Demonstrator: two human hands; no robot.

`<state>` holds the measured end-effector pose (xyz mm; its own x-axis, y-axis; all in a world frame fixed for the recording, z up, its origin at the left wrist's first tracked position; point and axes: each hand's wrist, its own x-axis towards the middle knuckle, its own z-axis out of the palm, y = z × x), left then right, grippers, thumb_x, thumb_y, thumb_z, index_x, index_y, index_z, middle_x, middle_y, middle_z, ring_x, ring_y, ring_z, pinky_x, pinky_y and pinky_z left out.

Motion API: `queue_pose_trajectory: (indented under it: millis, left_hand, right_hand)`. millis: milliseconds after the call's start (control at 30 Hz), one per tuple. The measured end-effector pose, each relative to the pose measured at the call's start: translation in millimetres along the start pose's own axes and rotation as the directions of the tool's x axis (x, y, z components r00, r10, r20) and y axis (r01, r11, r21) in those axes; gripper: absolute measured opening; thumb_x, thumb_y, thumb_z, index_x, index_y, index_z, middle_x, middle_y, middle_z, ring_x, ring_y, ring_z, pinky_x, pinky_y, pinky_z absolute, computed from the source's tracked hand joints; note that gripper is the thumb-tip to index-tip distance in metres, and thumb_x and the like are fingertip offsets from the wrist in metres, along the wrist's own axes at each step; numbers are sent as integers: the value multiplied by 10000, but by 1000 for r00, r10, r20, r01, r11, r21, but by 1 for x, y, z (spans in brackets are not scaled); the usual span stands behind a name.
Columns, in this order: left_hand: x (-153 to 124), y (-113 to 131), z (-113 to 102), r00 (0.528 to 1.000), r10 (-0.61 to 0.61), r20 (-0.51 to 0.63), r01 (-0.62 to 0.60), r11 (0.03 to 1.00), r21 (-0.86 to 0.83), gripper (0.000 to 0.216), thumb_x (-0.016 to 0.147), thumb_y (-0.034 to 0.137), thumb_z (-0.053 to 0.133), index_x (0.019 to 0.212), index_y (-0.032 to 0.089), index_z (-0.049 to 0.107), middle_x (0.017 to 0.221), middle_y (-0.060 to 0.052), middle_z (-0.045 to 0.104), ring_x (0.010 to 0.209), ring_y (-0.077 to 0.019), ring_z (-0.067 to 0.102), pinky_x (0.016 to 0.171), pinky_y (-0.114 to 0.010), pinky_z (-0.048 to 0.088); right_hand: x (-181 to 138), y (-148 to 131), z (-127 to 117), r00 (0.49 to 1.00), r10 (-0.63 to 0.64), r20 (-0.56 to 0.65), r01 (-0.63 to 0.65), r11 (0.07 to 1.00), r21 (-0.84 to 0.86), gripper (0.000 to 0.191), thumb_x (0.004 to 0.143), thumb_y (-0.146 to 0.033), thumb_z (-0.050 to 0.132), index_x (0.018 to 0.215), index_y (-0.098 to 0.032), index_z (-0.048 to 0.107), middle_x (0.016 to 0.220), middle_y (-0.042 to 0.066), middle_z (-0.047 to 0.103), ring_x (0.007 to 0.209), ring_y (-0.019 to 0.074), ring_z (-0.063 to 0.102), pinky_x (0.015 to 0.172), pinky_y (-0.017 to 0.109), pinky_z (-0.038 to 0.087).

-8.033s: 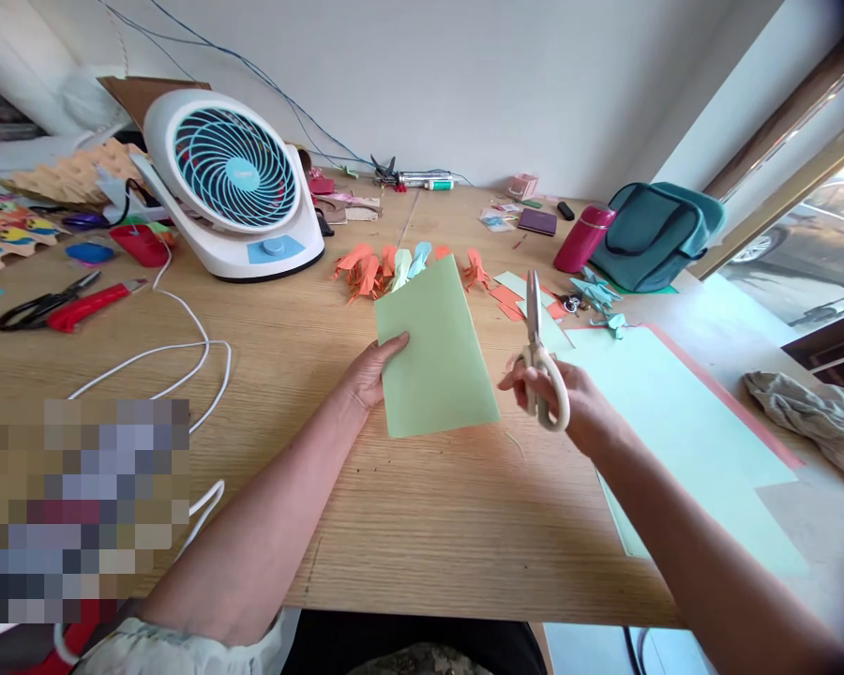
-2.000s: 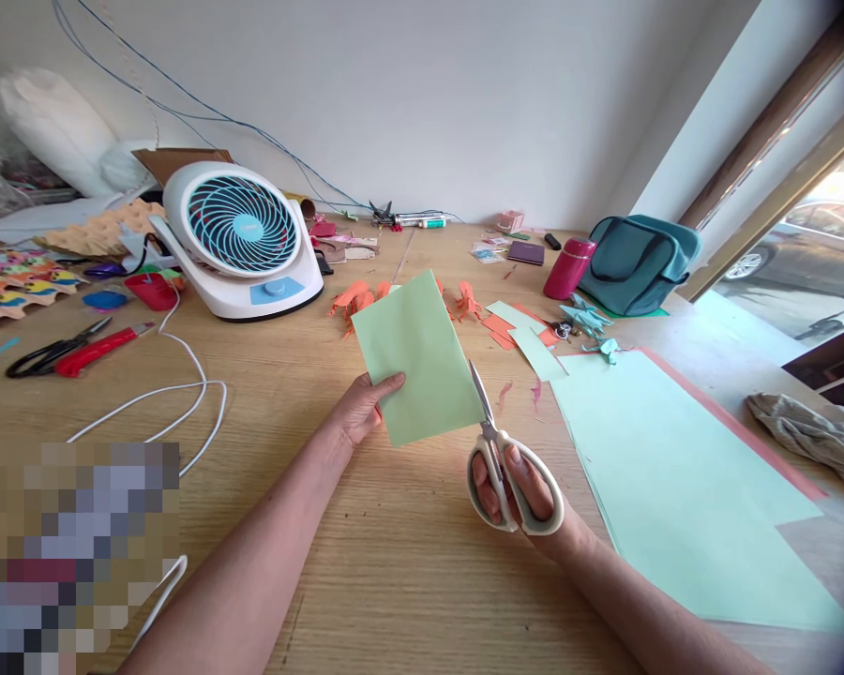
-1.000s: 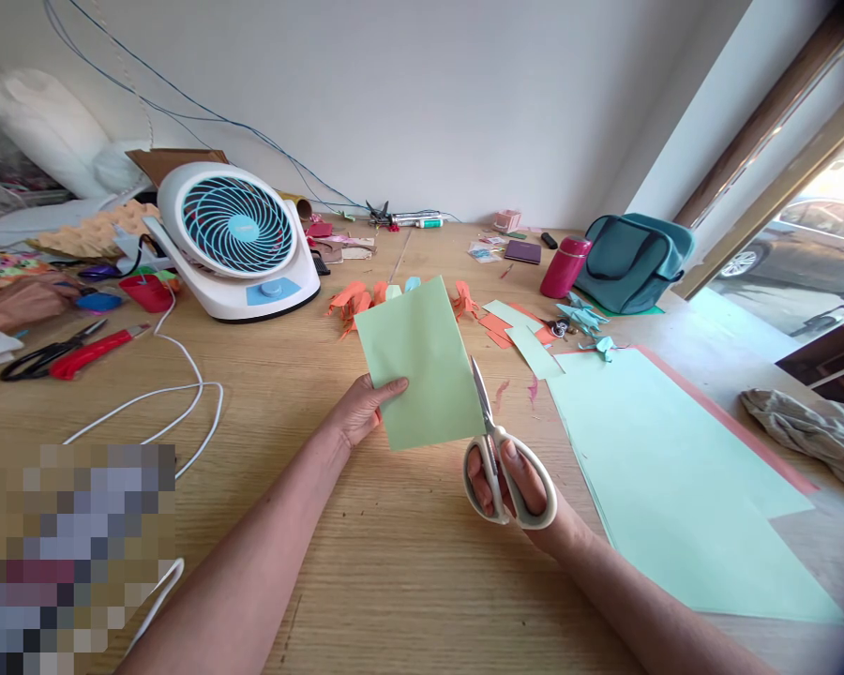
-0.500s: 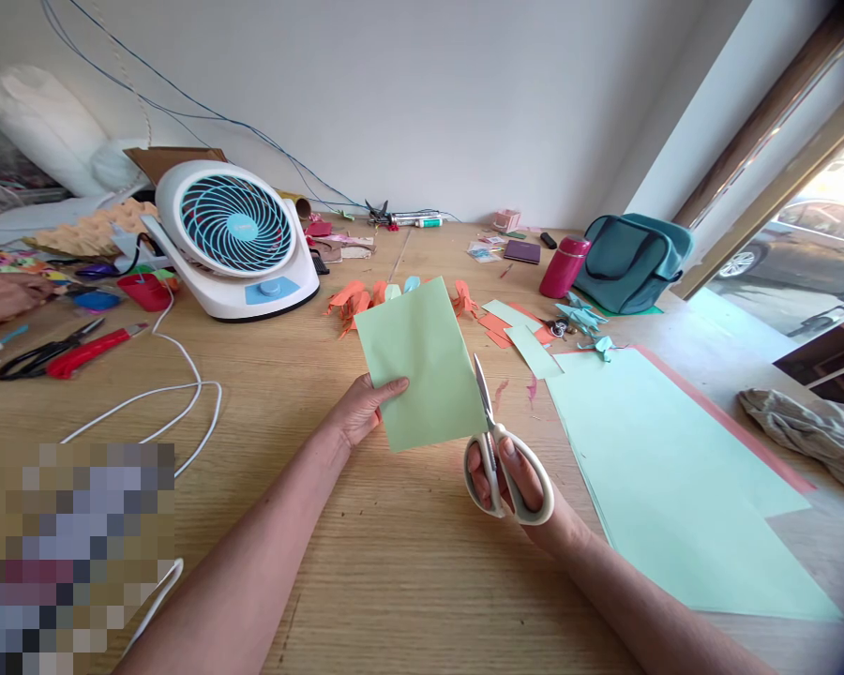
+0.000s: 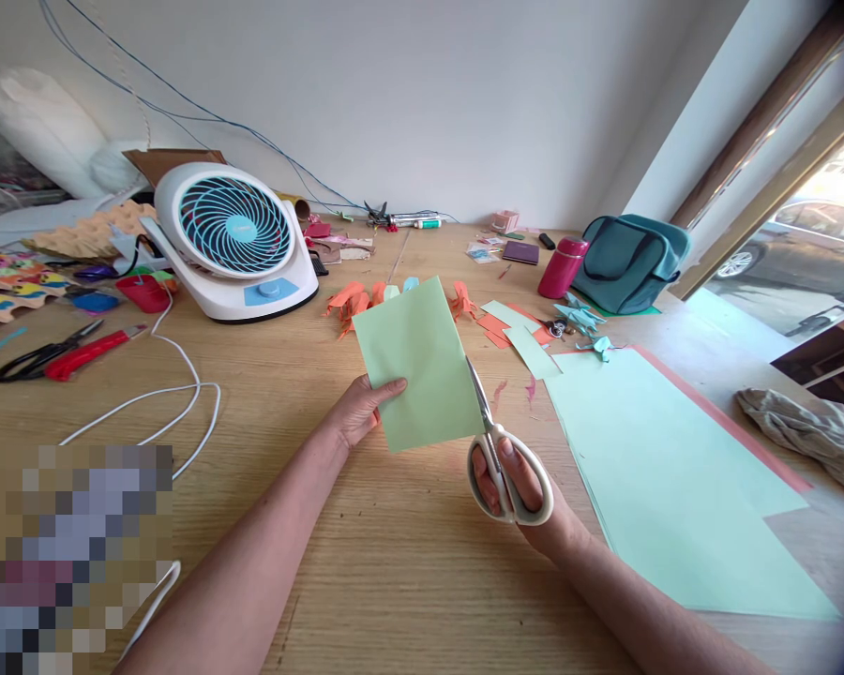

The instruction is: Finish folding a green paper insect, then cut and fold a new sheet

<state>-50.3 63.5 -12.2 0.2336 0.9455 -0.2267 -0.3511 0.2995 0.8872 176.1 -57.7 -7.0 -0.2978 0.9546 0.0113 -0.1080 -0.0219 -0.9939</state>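
Observation:
My left hand [image 5: 367, 405] pinches a light green sheet of paper [image 5: 422, 370] by its left edge, thumb on top and fingers hidden behind. White-handled scissors [image 5: 496, 445] are in my right hand [image 5: 527, 497], with thumb and fingers through the loops. Their blades lie close together along the right edge of the sheet; whether they touch it I cannot tell. Behind the sheet are several folded orange paper pieces [image 5: 352, 305]. To the right lie cut green strips [image 5: 531, 349] on orange pieces, and a stack of large pale green sheets [image 5: 661, 450].
A white fan [image 5: 235, 239] stands at the back left. Nearer lie black scissors [image 5: 42, 354], a red cutter [image 5: 91, 353] and a looped white cable [image 5: 197, 384]. A pink bottle [image 5: 563, 267] and teal bag [image 5: 629, 262] stand at the back right, beyond folded blue paper pieces [image 5: 583, 317].
The scissor blades have come closer together, and their tips now lean further left along the paper's right edge. At the far left, another person's hand has left the view.

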Motion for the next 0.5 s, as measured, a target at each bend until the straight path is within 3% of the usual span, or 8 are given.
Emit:
queue_pose_trajectory:
  millis: [200, 500]
  left_hand:
    - [-1, -2, 0, 999, -7, 35, 7, 1000, 24, 569, 526, 335, 943, 1022, 129, 754, 1046, -142, 774, 1089, -328, 692, 1019, -447, 501]
    - [-2, -2, 0, 999, -11, 45, 10, 1000, 29, 560, 551, 331, 936, 1045, 138, 754, 1100, -137, 762, 1099, -317, 690, 1008, -433, 516]
  right_hand:
    - [1, 0, 1, 999, 16, 28, -19, 996, 89, 479, 977, -620, 398, 884, -188, 583, 594, -12, 488, 509, 121, 422, 479, 266, 332]
    - [3, 3, 1, 1000, 13, -14, -12, 998, 65, 510, 988, -619, 373, 907, -177, 613, 581, -8, 526, 501, 110, 447, 493, 260, 349]
